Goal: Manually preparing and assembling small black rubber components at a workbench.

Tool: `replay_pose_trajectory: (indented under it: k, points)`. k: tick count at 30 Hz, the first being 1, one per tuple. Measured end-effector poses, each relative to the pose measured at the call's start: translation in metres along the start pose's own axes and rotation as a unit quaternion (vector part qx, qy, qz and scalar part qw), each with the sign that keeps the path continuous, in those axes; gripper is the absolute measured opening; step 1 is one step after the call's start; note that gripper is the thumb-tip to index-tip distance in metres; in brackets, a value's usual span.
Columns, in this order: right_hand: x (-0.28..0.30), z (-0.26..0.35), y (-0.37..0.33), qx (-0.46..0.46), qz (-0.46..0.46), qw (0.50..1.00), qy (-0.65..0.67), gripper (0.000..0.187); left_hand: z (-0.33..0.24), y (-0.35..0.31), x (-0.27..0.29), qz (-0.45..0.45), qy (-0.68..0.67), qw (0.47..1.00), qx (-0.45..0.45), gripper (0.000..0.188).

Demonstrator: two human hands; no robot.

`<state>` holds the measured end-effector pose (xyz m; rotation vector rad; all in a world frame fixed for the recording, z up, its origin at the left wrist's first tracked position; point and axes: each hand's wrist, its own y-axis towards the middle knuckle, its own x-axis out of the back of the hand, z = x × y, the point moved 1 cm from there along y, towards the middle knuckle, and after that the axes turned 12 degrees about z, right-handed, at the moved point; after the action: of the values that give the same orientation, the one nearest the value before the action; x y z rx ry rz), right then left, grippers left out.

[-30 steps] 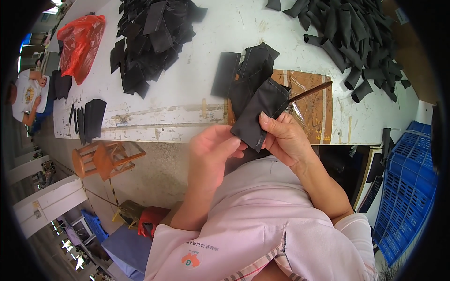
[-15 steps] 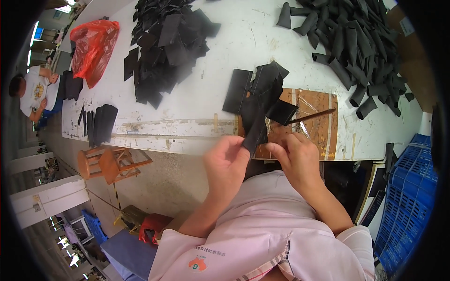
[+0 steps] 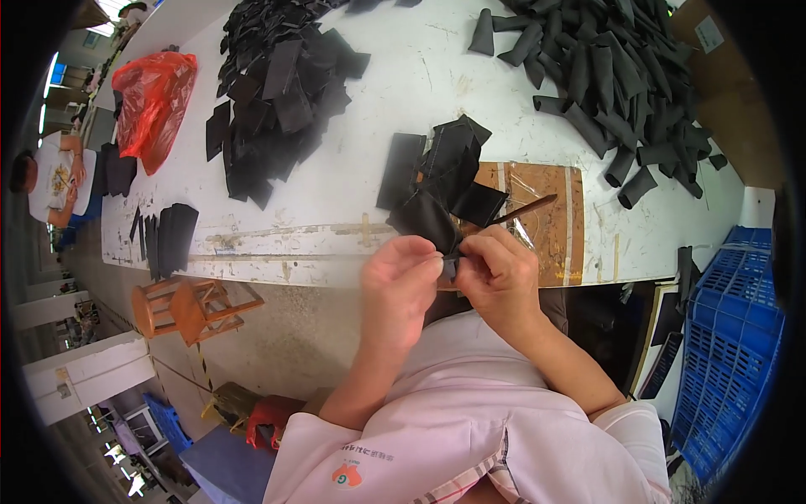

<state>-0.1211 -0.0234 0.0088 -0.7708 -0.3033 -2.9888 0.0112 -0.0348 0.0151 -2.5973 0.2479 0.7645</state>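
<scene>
My left hand (image 3: 398,281) and my right hand (image 3: 501,273) meet at the table's near edge, both with fingers pinched on the end of a black fabric piece (image 3: 425,220). Its far part lies against several other flat black fabric pieces (image 3: 454,155) in a small heap. Under the right side of that heap is a brown board (image 3: 554,244) with strips of clear tape. A thin dark brown stick (image 3: 529,207) lies across the board, just beyond my right hand. My fingertips hide the pinched end of the fabric.
On the white table (image 3: 403,76) lie a pile of flat black pieces (image 3: 281,101), a pile of rolled black tubes (image 3: 609,76) and a red plastic bag (image 3: 155,105). Blue crates (image 3: 730,336) stand at right, wooden stools (image 3: 197,302) at left. Another person (image 3: 63,181) sits far left.
My right hand has moved left to join my left hand at the fabric's end, and its fingers have closed. The view has shifted slightly, so the table's contents appear farther left.
</scene>
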Motion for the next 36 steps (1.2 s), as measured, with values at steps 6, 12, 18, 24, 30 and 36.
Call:
replay_pose_trajectory:
  k: [6,12,18,24,30,36]
  points:
    - [0.001,-0.014,-0.014,-0.265,0.125,0.733,0.614,0.003,0.007,0.001,0.000,0.068,0.063,0.995,0.040,0.025]
    - [-0.002,-0.013,-0.015,-0.229,0.158,0.708,0.649,0.011,0.022,0.002,-0.006,-0.038,0.352,0.902,-0.249,0.029]
    - [0.007,-0.010,-0.018,-0.183,0.116,0.755,0.619,0.012,0.001,-0.007,-0.010,0.273,-0.200,0.932,0.130,0.045]
    - [0.026,-0.005,-0.014,-0.039,0.048,0.901,0.430,0.010,0.003,-0.019,-0.031,0.135,0.236,0.959,-0.078,0.032]
    - [0.053,0.030,0.000,0.086,-0.015,0.991,0.103,0.013,-0.002,-0.010,-0.049,0.099,0.288,0.929,-0.211,0.014]
    - [0.084,0.042,0.019,0.039,0.055,0.988,0.138,0.012,-0.039,-0.003,-0.075,0.154,0.029,0.981,-0.112,0.016]
